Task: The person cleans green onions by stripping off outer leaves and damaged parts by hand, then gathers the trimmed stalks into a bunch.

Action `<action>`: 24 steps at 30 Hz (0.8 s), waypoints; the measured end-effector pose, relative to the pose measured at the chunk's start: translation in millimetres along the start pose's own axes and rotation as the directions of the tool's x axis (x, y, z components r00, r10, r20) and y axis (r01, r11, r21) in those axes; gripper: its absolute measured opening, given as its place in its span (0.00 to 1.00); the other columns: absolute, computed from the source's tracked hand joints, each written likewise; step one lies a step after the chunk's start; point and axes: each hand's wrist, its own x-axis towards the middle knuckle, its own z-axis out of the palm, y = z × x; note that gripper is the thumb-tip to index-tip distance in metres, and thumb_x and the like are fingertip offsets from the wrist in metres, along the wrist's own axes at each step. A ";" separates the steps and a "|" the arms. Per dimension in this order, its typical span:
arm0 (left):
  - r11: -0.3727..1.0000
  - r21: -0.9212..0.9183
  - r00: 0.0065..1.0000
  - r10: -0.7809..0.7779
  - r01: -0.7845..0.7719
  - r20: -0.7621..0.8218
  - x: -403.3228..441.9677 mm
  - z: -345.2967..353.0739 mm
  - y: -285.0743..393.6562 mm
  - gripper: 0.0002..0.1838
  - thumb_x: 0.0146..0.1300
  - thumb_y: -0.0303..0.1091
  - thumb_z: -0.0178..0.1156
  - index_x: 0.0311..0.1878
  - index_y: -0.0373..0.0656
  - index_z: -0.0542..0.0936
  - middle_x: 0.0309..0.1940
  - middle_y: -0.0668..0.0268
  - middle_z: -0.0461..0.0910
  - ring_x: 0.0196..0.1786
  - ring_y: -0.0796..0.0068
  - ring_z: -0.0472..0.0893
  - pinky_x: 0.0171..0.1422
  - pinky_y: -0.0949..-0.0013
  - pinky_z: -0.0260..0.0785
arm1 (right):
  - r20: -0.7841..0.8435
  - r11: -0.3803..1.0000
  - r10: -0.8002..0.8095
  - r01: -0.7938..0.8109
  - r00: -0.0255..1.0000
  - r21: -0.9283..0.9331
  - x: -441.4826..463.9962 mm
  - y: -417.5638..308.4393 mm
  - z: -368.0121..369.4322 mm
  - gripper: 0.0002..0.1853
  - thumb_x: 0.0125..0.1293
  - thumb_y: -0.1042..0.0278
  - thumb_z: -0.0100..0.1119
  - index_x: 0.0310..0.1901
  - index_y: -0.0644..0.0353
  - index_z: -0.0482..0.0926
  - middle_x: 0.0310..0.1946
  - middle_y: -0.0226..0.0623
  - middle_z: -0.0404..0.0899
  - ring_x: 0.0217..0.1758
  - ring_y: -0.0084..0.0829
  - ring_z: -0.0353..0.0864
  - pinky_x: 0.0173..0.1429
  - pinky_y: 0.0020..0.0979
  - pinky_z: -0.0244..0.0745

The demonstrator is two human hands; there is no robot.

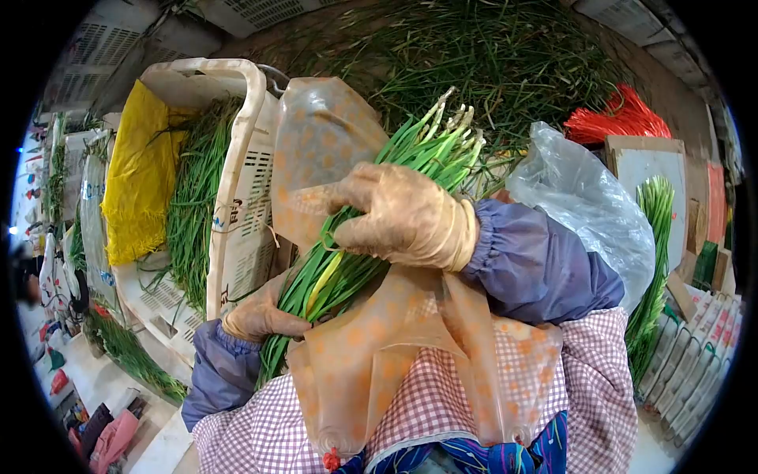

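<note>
A bunch of garlic chives (430,150) lies slantwise across my lap, its pale root ends up and to the right and its green leaves running down to the left. My right hand (403,213), in a worn tan glove, lies over the middle of the bunch with its fingers curled in around the leaves. Lower left, my left hand (268,314), also gloved, wraps the leafy part with the thumb on top. One yellowed leaf (324,283) shows between the hands. A translucent orange-spotted plastic apron (355,379) hangs beneath the bunch.
At left stands a white plastic crate (237,205) with more chives (201,213) and a yellow woven sack (138,174). Loose leaves (474,55) cover the floor ahead. To the right are a clear plastic bag (584,205), red ties (620,118) and an upright chive bundle (654,261).
</note>
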 end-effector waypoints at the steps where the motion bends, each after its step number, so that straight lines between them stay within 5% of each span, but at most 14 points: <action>1: 1.000 -0.001 1.000 -0.001 0.001 -0.001 0.3 1.7 1.3 0.53 0.39 0.34 0.75 0.69 0.42 0.55 0.57 0.67 0.69 0.57 0.77 0.69 0.63 0.70 0.61 | -0.113 0.998 -0.020 0.026 0.993 0.057 -0.3 2.1 -1.7 0.09 0.46 0.69 0.64 0.32 0.56 0.79 0.35 0.36 0.78 0.37 0.39 0.76 0.38 0.35 0.73; 3: 0.998 0.011 0.998 0.067 -0.067 0.000 1.4 6.7 6.6 0.52 0.39 0.33 0.74 0.69 0.41 0.56 0.57 0.68 0.69 0.56 0.79 0.68 0.62 0.70 0.62 | -0.031 0.985 0.032 -0.026 0.999 0.172 -9.3 7.3 -2.8 0.10 0.50 0.67 0.66 0.35 0.57 0.79 0.37 0.37 0.78 0.37 0.39 0.76 0.40 0.35 0.72; 5: 0.996 0.027 0.996 0.088 -0.088 0.007 2.0 7.7 8.4 0.51 0.40 0.32 0.74 0.69 0.41 0.56 0.57 0.68 0.70 0.55 0.79 0.69 0.61 0.71 0.63 | 0.028 0.780 0.288 -0.251 0.957 0.573 -16.8 7.0 -2.2 0.09 0.55 0.67 0.65 0.36 0.59 0.79 0.35 0.36 0.78 0.38 0.36 0.76 0.40 0.33 0.72; 7: 0.993 0.044 0.994 0.106 -0.107 0.015 1.0 8.5 8.9 0.50 0.41 0.32 0.73 0.68 0.40 0.57 0.56 0.69 0.70 0.54 0.79 0.69 0.60 0.71 0.63 | 0.028 0.700 0.421 -0.344 0.907 0.625 -15.1 -4.5 -7.6 0.06 0.62 0.68 0.60 0.37 0.60 0.77 0.31 0.34 0.78 0.33 0.27 0.77 0.36 0.27 0.71; 9: 0.976 0.208 0.997 0.070 -0.063 -0.029 2.2 8.0 12.2 0.48 0.42 0.31 0.73 0.67 0.40 0.58 0.55 0.68 0.71 0.54 0.79 0.69 0.61 0.70 0.62 | 0.229 0.143 0.733 -0.474 0.641 0.869 -8.0 -14.1 -32.2 0.04 0.64 0.71 0.56 0.38 0.60 0.76 0.26 0.31 0.77 0.27 0.19 0.74 0.30 0.21 0.69; 11: 0.979 0.202 0.999 0.035 -0.032 -0.011 2.5 5.7 10.6 0.44 0.43 0.31 0.72 0.65 0.40 0.61 0.53 0.68 0.72 0.53 0.78 0.70 0.61 0.70 0.62 | 0.009 0.307 0.747 -0.358 0.664 0.882 -8.3 -5.8 -48.7 0.04 0.65 0.71 0.54 0.38 0.60 0.75 0.22 0.27 0.75 0.21 0.13 0.71 0.24 0.16 0.62; 13: 0.910 0.411 0.994 0.093 -0.059 -0.063 2.6 -8.0 -2.2 0.40 0.44 0.31 0.71 0.63 0.40 0.64 0.52 0.67 0.74 0.52 0.77 0.71 0.60 0.70 0.63 | -0.156 0.501 0.704 -0.329 0.693 0.801 -14.3 3.5 -87.0 0.06 0.64 0.69 0.57 0.36 0.62 0.76 0.22 0.26 0.74 0.21 0.14 0.70 0.23 0.18 0.65; 15: 0.848 0.521 0.987 0.150 -0.099 -0.057 2.9 -32.7 -31.2 0.40 0.44 0.31 0.72 0.62 0.40 0.65 0.52 0.66 0.74 0.53 0.76 0.72 0.60 0.69 0.63 | -0.254 0.546 0.733 -0.323 0.631 0.773 -25.4 4.8 -136.2 0.06 0.63 0.68 0.58 0.37 0.60 0.78 0.22 0.26 0.75 0.21 0.15 0.72 0.23 0.18 0.66; 17: 0.781 0.609 0.975 0.215 -0.138 -0.055 1.9 -47.9 -53.0 0.39 0.44 0.32 0.72 0.62 0.40 0.66 0.53 0.64 0.74 0.53 0.74 0.73 0.61 0.68 0.64 | -0.551 0.796 0.596 -0.340 0.584 0.500 -52.1 24.4 -181.8 0.08 0.65 0.66 0.56 0.42 0.59 0.78 0.21 0.25 0.75 0.22 0.12 0.70 0.25 0.15 0.64; 19: 0.743 0.653 0.964 0.254 -0.146 -0.073 0.8 -53.1 -68.8 0.39 0.44 0.32 0.72 0.62 0.40 0.66 0.53 0.64 0.74 0.54 0.73 0.73 0.61 0.68 0.64 | -0.720 0.805 0.561 -0.472 0.408 0.360 -92.8 50.6 -231.1 0.16 0.61 0.54 0.58 0.41 0.58 0.76 0.27 0.30 0.79 0.30 0.25 0.77 0.31 0.30 0.74; 21: 0.741 0.660 0.957 0.264 -0.123 -0.118 -0.7 -53.0 -86.1 0.40 0.43 0.32 0.72 0.62 0.40 0.66 0.54 0.63 0.74 0.54 0.73 0.73 0.61 0.68 0.63 | -0.755 0.700 0.496 -0.712 0.428 0.057 -155.3 89.8 -269.8 0.17 0.64 0.61 0.57 0.51 0.61 0.75 0.32 0.35 0.81 0.33 0.23 0.79 0.36 0.24 0.74; 22: 0.747 0.656 0.954 0.263 -0.109 -0.141 -0.5 -52.0 -91.8 0.40 0.43 0.32 0.72 0.62 0.40 0.66 0.54 0.63 0.74 0.54 0.72 0.73 0.61 0.68 0.63 | -0.737 0.363 0.550 -0.907 0.393 -0.213 -166.3 94.7 -257.3 0.22 0.63 0.59 0.58 0.55 0.62 0.72 0.42 0.41 0.78 0.44 0.29 0.77 0.47 0.28 0.72; 23: 0.754 0.649 0.953 0.259 -0.097 -0.158 -0.6 -50.3 -94.7 0.40 0.43 0.32 0.72 0.62 0.40 0.66 0.54 0.63 0.74 0.55 0.72 0.73 0.62 0.67 0.63 | -0.737 -0.048 0.587 -0.894 0.336 -0.446 -176.7 96.0 -242.3 0.27 0.63 0.57 0.59 0.59 0.63 0.68 0.51 0.47 0.76 0.55 0.36 0.75 0.57 0.33 0.70; 24: 0.765 0.638 0.951 0.252 -0.083 -0.178 -0.2 -48.3 -96.0 0.40 0.43 0.31 0.72 0.62 0.40 0.66 0.54 0.63 0.74 0.55 0.72 0.73 0.62 0.67 0.63 | -0.678 0.142 0.634 -0.918 0.373 -0.371 -180.6 92.4 -214.9 0.33 0.61 0.55 0.60 0.63 0.66 0.63 0.63 0.51 0.63 0.68 0.39 0.61 0.69 0.34 0.56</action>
